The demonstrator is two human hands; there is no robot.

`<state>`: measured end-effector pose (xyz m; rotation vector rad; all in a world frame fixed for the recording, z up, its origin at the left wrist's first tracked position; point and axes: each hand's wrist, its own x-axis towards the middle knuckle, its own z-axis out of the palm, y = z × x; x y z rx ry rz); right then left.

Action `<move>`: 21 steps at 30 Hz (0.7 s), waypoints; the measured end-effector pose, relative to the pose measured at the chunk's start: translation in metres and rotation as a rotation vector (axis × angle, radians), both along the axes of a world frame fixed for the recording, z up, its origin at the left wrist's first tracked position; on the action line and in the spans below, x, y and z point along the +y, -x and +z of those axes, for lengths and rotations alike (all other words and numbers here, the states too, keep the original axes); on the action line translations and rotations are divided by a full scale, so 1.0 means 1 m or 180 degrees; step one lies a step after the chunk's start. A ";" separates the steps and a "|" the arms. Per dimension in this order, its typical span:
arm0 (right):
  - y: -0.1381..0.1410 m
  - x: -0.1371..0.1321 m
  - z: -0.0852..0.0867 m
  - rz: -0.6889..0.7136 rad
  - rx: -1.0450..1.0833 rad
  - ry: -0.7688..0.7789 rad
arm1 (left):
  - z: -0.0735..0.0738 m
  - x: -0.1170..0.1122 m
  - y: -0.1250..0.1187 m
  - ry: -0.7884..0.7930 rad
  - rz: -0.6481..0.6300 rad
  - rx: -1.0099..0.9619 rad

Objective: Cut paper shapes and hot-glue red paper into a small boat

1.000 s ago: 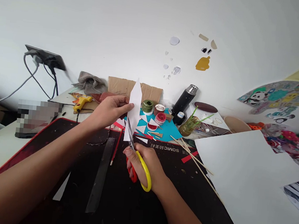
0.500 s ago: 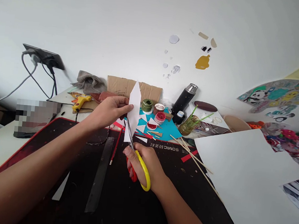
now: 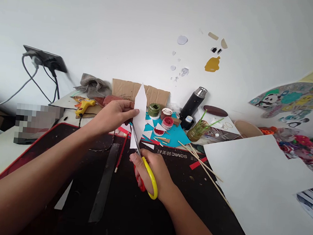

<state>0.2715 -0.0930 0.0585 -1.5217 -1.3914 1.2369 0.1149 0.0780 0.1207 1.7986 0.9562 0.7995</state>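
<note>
A narrow white piece of paper (image 3: 140,106) with a pointed top stands upright, pinched at its left edge by my left hand (image 3: 119,114). My right hand (image 3: 151,170) is closed round the yellow and red handles of a pair of scissors (image 3: 154,183). The blades lie across the lower part of the paper and point up and to the left, below my left fingertips. Under my hands is a black desk mat (image 3: 132,218). A red pencil (image 3: 121,153) and a clear ruler (image 3: 104,182) lie on it, left of the scissors.
Paint jars (image 3: 154,110) and paper scraps sit on a blue sheet (image 3: 181,136) at the back. Beyond them are a black flask (image 3: 193,103) and a yellow glue gun (image 3: 85,107). Wooden sticks (image 3: 209,170) and a large white sheet (image 3: 255,186) lie to the right.
Both hands keep their grip on the paper and scissors. The scissors' handles look slightly closer together, and the paper has shifted very slightly left.
</note>
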 end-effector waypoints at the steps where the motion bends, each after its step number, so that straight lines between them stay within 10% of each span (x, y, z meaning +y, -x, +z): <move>1: 0.000 0.000 0.001 -0.0006 -0.0011 0.0006 | 0.000 0.000 0.000 0.0015 0.0000 0.0000; 21: -0.002 0.000 -0.001 -0.0030 -0.0205 -0.0020 | -0.003 0.002 0.000 0.0093 0.0000 -0.0099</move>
